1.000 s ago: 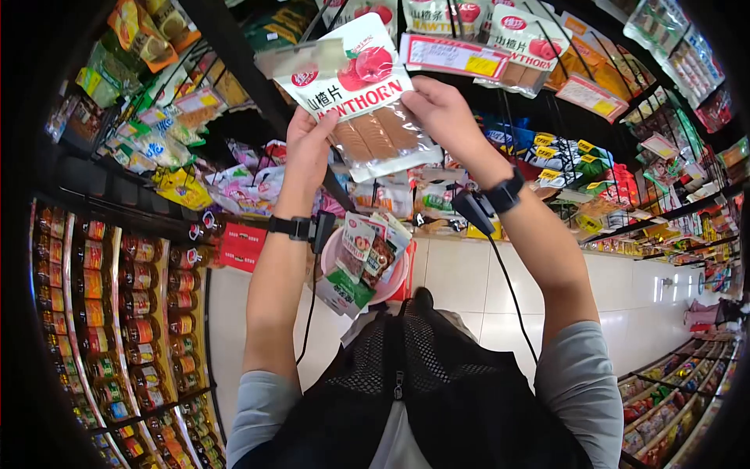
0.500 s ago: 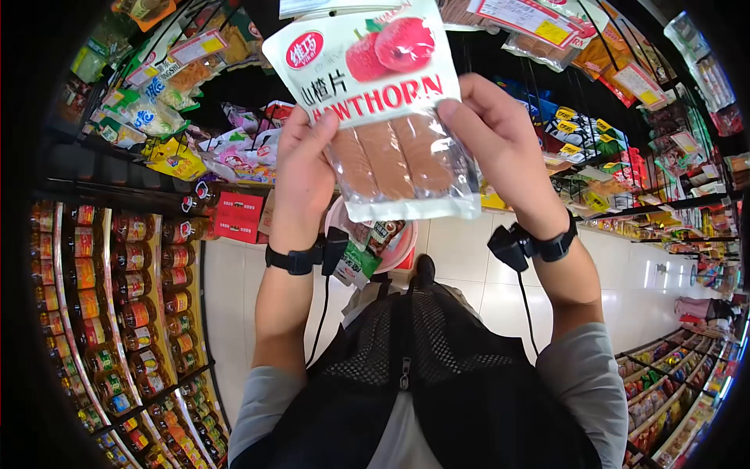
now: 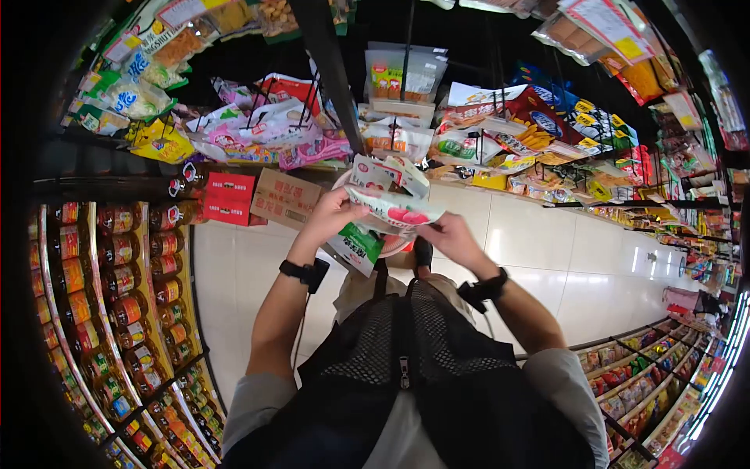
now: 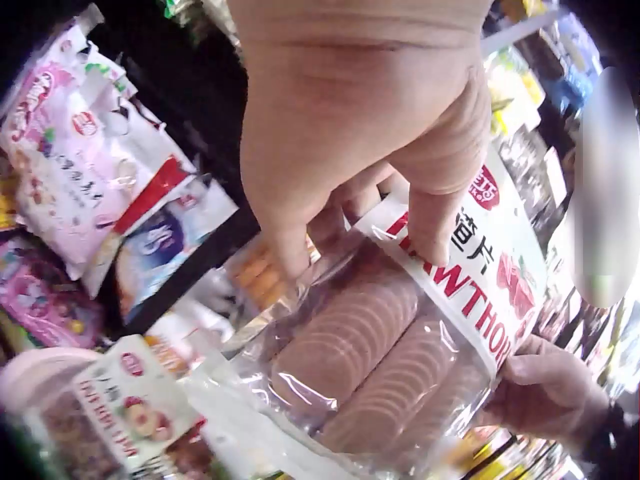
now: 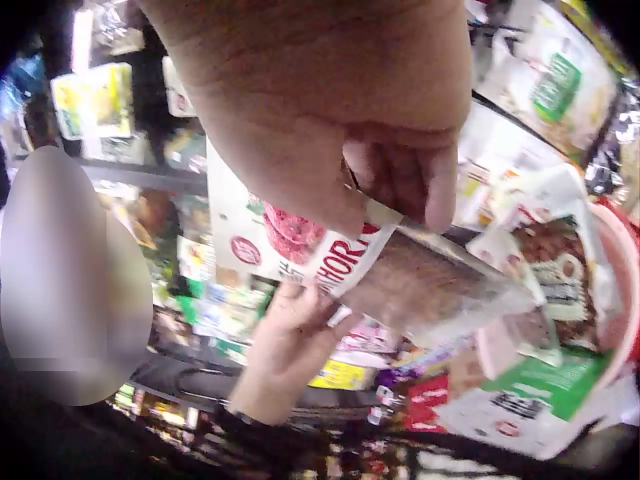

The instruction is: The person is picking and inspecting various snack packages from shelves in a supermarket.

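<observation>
A clear-windowed bag of hawthorn slices [image 3: 394, 209] with a white printed top hangs between both hands, low over a pink basket [image 5: 622, 262]. My left hand [image 3: 328, 217] pinches one side edge of the bag, thumb on the printed front. On the opposite edge my right hand [image 3: 455, 241] grips with thumb and fingers. Stacked brown discs [image 4: 345, 345] show through the window in the left wrist view. Inside the basket stand several snack packets, among them a green-and-white bag [image 5: 545, 395] leaning over the rim and a white plum packet [image 4: 140, 400].
Ahead are shelves of bagged snacks [image 3: 266, 117] with hanging wire hooks. A red box [image 3: 229, 199] and a cardboard carton [image 3: 283, 197] stand left of the basket. Rows of jars [image 3: 125, 297] line the left side. Pale tiled floor [image 3: 539, 258] lies to the right.
Both hands have brought the hawthorn bag down and toward the body, from up by the shelf to over the basket. The bag now tilts flatter in the head view.
</observation>
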`<control>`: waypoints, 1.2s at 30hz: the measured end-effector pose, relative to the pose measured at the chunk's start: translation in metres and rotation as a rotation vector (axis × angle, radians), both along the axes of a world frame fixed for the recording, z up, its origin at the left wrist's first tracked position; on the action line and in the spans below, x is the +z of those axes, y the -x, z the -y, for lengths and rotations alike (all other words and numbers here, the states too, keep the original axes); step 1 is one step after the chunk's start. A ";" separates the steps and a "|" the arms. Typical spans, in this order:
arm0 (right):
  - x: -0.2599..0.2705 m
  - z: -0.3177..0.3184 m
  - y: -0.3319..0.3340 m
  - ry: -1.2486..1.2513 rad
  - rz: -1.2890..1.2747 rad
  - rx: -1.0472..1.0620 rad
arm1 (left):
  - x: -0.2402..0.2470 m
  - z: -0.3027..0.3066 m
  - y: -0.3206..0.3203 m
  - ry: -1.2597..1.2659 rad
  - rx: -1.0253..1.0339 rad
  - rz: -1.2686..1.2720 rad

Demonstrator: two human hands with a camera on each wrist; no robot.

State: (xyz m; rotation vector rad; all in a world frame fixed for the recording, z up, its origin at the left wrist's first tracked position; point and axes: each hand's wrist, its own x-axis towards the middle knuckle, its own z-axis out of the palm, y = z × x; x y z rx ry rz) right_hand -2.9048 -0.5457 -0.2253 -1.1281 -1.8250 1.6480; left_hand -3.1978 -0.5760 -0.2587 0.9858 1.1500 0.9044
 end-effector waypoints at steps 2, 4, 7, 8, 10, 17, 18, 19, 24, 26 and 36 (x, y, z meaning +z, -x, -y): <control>-0.072 0.018 0.014 0.074 0.082 -0.104 | -0.059 0.003 0.011 -0.021 -0.081 -0.198; -0.152 0.038 0.022 0.056 0.187 -0.105 | -0.096 0.005 0.019 -0.051 -0.122 -0.383; -0.204 0.053 0.048 -0.003 0.291 -0.091 | -0.146 0.006 0.028 -0.052 -0.145 -0.605; -0.210 0.060 0.055 0.021 0.197 -0.199 | -0.160 0.007 0.028 -0.020 -0.117 -0.633; -0.231 0.065 0.066 0.047 0.187 -0.216 | -0.185 0.009 0.029 0.034 -0.058 -0.689; -0.269 0.053 0.070 0.154 0.394 -0.278 | -0.208 -0.005 0.021 0.245 -0.090 -0.772; -0.275 0.049 0.067 0.158 0.410 -0.270 | -0.209 -0.009 0.018 0.244 -0.083 -0.804; -0.283 0.045 0.065 0.162 0.425 -0.262 | -0.210 -0.012 0.016 0.244 -0.075 -0.836; -0.268 0.037 0.057 0.187 0.322 -0.359 | -0.231 -0.022 0.021 0.177 -0.021 -0.868; -0.267 0.039 0.050 0.202 0.277 -0.394 | -0.252 -0.018 0.030 0.123 0.048 -0.845; -0.307 0.025 0.015 0.255 0.398 -0.488 | -0.244 -0.014 0.017 0.250 -0.072 -0.779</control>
